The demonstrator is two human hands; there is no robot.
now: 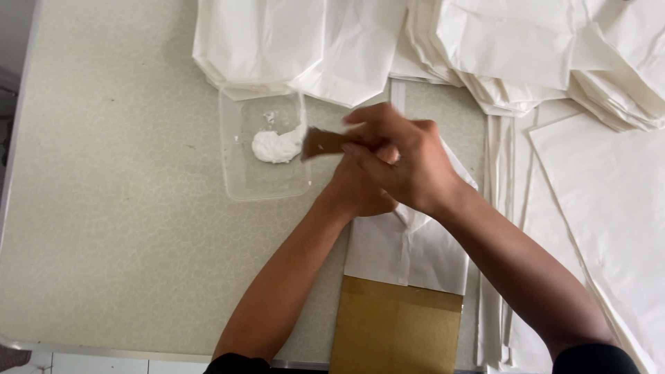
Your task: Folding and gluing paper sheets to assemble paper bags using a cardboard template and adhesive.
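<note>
My right hand [398, 156] grips a small brown flat scraper [324, 142], whose tip reaches over the rim of a clear plastic tray [239, 183] holding a lump of white paste [276, 147]. My left hand [357, 197] lies under and behind the right one, mostly hidden, resting on a folded white paper bag [405, 253]; whether it holds anything is not visible. The white bag lies on a brown cardboard sheet [395, 329] near the table's front edge.
Stacks of folded white paper bags [499, 48] cover the back of the speckled table [104, 208]. More flat white sheets [609, 201] lie at the right. The table's metal edge [104, 350] runs along the front left.
</note>
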